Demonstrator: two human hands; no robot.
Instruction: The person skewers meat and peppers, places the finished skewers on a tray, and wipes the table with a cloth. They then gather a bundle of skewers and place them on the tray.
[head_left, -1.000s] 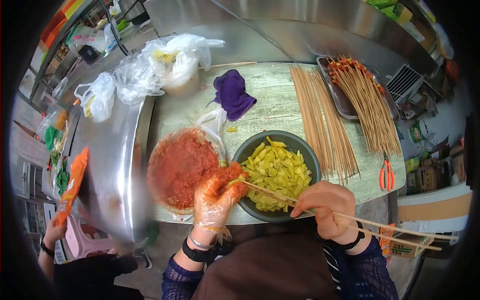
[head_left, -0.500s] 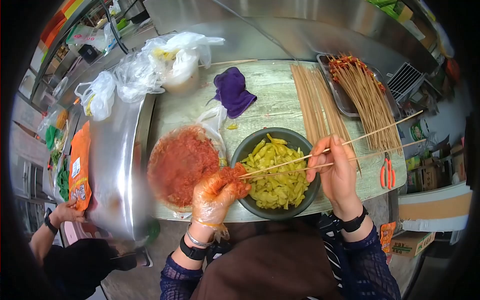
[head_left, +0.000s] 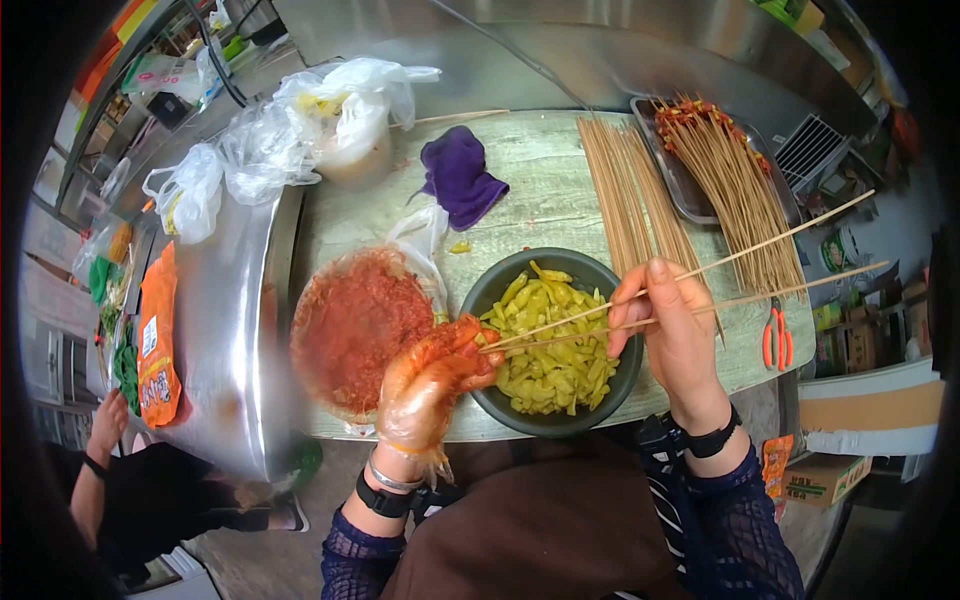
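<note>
Centre-right, over the dark bowl (head_left: pixel 490 285), my right hand (head_left: pixel 675 340) has fingers pinching two splayed skewers (head_left: pixel 830 211); left hand (head_left: pixel 425 390) fingers bunched at their points, hold unclear — any slip could jab it!

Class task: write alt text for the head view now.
A bare right hand holds two skewers, tips at the gloved left hand, over a bowl of green pieces. Red food sits left, more skewers right.

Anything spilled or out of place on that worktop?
Yes: one small yellow-green piece lies loose on the table, between the purple cloth and the bowl. It looks stray because similar pieces sit inside the bowl.
</note>
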